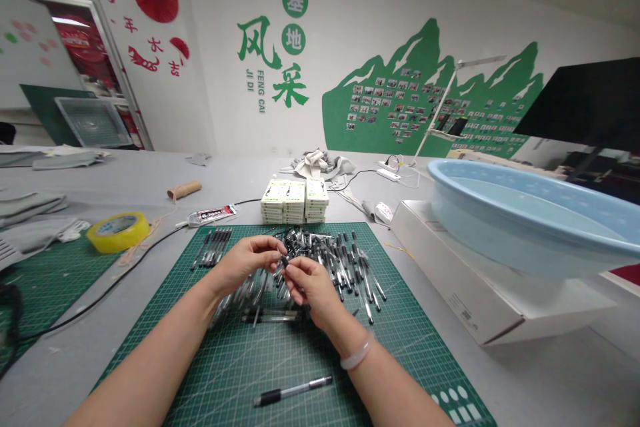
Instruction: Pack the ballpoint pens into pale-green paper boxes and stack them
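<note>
Over the pile of pens, my left hand (253,259) and my right hand (310,283) meet fingertip to fingertip. Both pinch a small black pen part (285,260); its exact shape is mostly hidden by the fingers. Beneath and behind them, many clear-barrelled black gel pens (345,263) lie heaped on a green cutting mat (235,373). A row of pens (213,247) lies side by side left of the heap. Several more pens (275,315) lie crosswise below my hands. Close to me, one single pen (293,391) lies with its black end to the left.
Stacked small white-and-green boxes (285,200) stand behind the mat. A light blue basin (525,233) rests on a white carton (465,280) at the right. Yellow tape (119,232), a glue tube (213,215) and a black cable (135,257) lie at the left.
</note>
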Action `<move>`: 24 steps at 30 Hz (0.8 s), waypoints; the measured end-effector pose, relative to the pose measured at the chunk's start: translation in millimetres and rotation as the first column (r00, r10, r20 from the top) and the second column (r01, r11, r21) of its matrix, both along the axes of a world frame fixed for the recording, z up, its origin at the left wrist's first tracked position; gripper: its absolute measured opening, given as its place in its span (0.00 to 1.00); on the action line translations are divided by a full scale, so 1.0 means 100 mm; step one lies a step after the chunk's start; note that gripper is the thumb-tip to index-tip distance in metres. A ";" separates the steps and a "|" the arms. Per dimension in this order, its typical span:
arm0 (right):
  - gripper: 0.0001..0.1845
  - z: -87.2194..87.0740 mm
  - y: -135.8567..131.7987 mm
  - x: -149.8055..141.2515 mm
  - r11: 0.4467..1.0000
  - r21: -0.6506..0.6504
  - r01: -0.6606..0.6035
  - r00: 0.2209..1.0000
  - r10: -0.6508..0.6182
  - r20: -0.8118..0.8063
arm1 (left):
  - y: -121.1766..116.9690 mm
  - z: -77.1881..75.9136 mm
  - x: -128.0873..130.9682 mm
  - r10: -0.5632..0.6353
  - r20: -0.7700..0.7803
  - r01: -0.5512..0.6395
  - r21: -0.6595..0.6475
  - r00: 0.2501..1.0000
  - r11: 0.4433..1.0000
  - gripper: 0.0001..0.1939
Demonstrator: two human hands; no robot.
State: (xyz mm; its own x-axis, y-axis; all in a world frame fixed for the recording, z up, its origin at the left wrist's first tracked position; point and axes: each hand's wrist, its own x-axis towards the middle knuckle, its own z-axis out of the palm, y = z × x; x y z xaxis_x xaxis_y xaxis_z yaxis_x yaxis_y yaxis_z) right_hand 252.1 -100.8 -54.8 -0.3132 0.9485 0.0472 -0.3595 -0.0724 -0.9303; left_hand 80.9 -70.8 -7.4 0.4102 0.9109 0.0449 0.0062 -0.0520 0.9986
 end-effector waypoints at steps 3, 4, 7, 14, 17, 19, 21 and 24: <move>0.15 -0.01 0.03 0.00 0.997 -0.035 0.062 0.996 -0.064 -0.070 | -0.04 -0.05 0.14 -0.018 0.031 0.019 -0.032 0.999 0.999 0.14; 0.15 -0.01 0.04 0.01 0.996 -0.039 0.081 0.992 -0.085 -0.098 | -0.06 -0.07 0.20 -0.023 0.029 0.025 -0.039 0.999 0.999 0.15; 0.15 -0.03 0.06 0.01 0.995 -0.035 0.092 0.987 -0.096 -0.129 | -0.07 -0.10 0.31 0.008 0.015 -0.007 -0.011 1.000 1.000 0.13; 0.17 -0.08 0.08 0.00 0.975 0.032 0.218 0.975 -0.219 0.031 | 0.41 -0.02 -0.48 0.460 -0.259 -0.435 0.151 0.849 0.888 0.17; 0.11 -0.12 0.11 0.01 0.942 0.120 0.312 0.942 -0.324 0.093 | 0.71 -0.06 -1.04 0.646 -0.688 -0.520 0.439 0.330 0.733 0.15; 0.08 -0.14 0.13 0.02 0.928 0.154 0.340 0.926 -0.359 0.115 | 0.84 -0.14 -1.29 0.587 -0.792 -0.435 0.476 0.166 0.765 0.15; 0.07 -0.13 0.13 0.03 0.922 0.169 0.349 0.920 -0.372 0.126 | 0.92 -0.24 -1.40 0.524 -0.844 -0.372 0.451 0.118 0.811 0.15; 0.05 -0.12 0.14 0.05 0.913 0.181 0.366 0.912 -0.391 0.128 | 0.93 -0.35 -1.40 0.488 -0.866 -0.338 0.429 0.110 0.837 0.15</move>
